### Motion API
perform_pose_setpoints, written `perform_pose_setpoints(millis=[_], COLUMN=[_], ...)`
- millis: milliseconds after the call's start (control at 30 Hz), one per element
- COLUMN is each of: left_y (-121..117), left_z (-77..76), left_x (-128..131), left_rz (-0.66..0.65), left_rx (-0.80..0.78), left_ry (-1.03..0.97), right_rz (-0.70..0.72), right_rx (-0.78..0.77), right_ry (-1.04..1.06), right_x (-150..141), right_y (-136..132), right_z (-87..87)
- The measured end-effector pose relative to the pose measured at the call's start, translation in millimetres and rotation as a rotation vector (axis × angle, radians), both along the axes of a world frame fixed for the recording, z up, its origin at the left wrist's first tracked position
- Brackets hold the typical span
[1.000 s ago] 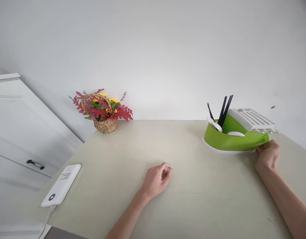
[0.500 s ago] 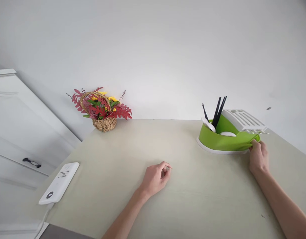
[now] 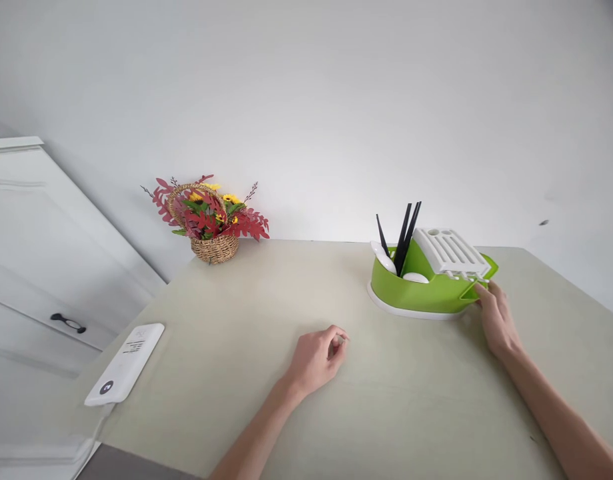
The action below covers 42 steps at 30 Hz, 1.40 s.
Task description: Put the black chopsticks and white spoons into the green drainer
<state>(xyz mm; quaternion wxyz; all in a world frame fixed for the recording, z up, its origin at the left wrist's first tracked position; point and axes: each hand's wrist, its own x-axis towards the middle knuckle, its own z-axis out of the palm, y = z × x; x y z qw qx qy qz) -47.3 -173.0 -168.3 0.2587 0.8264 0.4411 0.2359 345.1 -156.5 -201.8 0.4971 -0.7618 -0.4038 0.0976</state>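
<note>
A green and white utensil holder [image 3: 426, 299] stands toward the right of the table. Black chopsticks [image 3: 404, 237] and white spoons [image 3: 385, 259] are in its left compartment, and a slotted white rack [image 3: 451, 250] tops its right part. My right hand [image 3: 497, 320] has its fingers at the green lip on the holder's right end; the thumb and fingertips are partly hidden there. My left hand [image 3: 317, 360] rests on the table, fingers curled in and nothing visible in them.
A wicker basket [image 3: 215, 250] of red leaves and sunflowers stands at the back left, by the wall. On the table's left edge lies a white power bank [image 3: 126, 367] with a cable. A white cabinet [image 3: 46, 267] is beyond that edge.
The utensil holder has moved left along the table and turned slightly, my right hand staying at its right end. My left hand has kept its place.
</note>
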Motion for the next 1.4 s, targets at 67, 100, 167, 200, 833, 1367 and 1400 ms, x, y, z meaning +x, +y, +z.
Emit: perform_pose_setpoints(millis=[67,100,167,200,833,1367,1400], left_y=[0.0,0.0,0.2,0.3,-0.2,-5.6,-1.3], left_z=[0.3,0.5,0.8,0.9,1.7,12.9,16.2], left_x=[0.2,0.3,0.5,0.5,1.3,-23.8,-30.8], left_rz=[-0.001,-0.001,0.0,0.001,0.02,0.21,0.28], left_rx=[0.004,0.006,0.007,0.007,0.014,-0.194,-0.198], left_ry=[0.001,0.0,-0.001,-0.002,0.002,-0.428,-0.465], right_rz=[0.068,0.095,0.125,0.138,0.782,0.76,0.753], right_rx=[-0.043,-0.059,-0.071,-0.07,-0.033,-0.127,-0.134], right_ry=[0.058,0.087,0.127,0.141,-0.052,-0.49,-0.483], right_x=[0.4,0.7,0.7,0.3,-67.4,-84.3,-85.1], right_y=[-1.1,-1.6,-2.7,-3.1,-5.6,-8.7,-9.5], right_z=[0.5,0.6,1.0,1.4,-4.9,-12.1,-12.8])
